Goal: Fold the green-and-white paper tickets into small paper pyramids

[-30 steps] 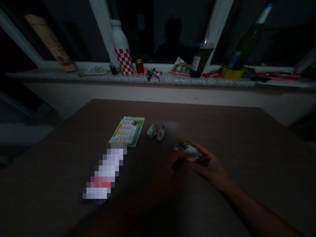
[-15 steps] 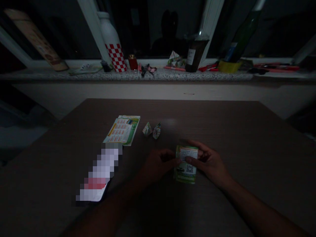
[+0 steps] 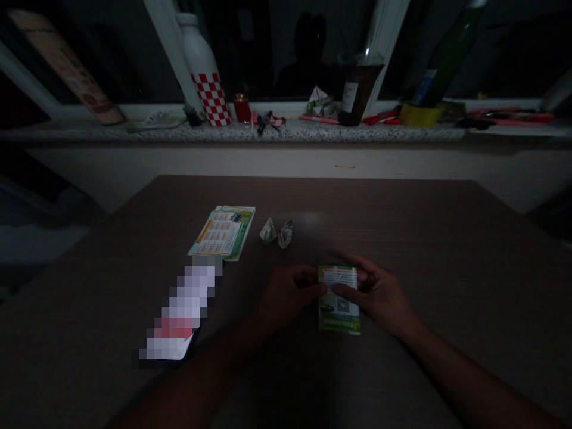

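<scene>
Between my two hands is a small printed paper card [image 3: 340, 313], green and white, with lines of text and a square code on the side facing me. My left hand [image 3: 290, 292] pinches its left edge, thumb on the front. From the right, my right hand [image 3: 379, 292] grips it with the thumb across the front and the fingers behind, partly hidden. Beyond my left hand, two small folded paper pieces [image 3: 276, 233] stand side by side on the table. Farther left lies a stack of similar printed cards [image 3: 223, 232].
A phone [image 3: 179, 316] with a blurred bright screen lies left of my left forearm on the wooden table [image 3: 379, 208]. Along the stone windowsill [image 3: 286, 132] stand a red-checked white bottle [image 3: 208, 83], a dark cup [image 3: 355, 98], a green bottle [image 3: 451, 56] and small odds and ends.
The card's lower edge has shifted slightly to the right and lies a little differently in my fingers. Both hands keep their hold, and the whole view has moved slightly.
</scene>
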A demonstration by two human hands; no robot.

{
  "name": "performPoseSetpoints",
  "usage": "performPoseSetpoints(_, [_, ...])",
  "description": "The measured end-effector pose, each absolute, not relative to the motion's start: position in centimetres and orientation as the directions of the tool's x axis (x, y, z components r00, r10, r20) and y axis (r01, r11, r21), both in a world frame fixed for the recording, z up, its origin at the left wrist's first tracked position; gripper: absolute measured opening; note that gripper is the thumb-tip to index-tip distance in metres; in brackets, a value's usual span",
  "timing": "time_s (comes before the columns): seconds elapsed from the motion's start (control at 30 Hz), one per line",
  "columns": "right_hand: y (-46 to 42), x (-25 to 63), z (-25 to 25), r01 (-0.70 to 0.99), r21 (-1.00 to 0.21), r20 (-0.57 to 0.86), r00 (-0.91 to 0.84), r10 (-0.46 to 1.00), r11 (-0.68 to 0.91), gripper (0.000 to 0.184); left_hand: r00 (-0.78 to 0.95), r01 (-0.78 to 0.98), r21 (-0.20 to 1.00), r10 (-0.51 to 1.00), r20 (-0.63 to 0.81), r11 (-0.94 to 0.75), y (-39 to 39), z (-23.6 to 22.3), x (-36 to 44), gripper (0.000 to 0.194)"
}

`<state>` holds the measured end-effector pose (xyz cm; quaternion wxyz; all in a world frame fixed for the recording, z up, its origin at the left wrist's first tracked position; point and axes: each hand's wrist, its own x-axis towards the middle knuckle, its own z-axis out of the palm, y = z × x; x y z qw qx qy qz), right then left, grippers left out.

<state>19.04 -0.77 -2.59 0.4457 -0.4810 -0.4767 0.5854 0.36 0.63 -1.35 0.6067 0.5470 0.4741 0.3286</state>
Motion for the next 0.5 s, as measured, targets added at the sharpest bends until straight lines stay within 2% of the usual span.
performPoseSetpoints(0.5, [-0.77, 19.15, -2.94, -0.02, -0.993, -0.11, -0.123, 0.986, -0.113, 0.062, 0.333, 0.152, 0.971, 0.916, -0.225, 0.184, 0.61, -1.4, 0.31, 0.019])
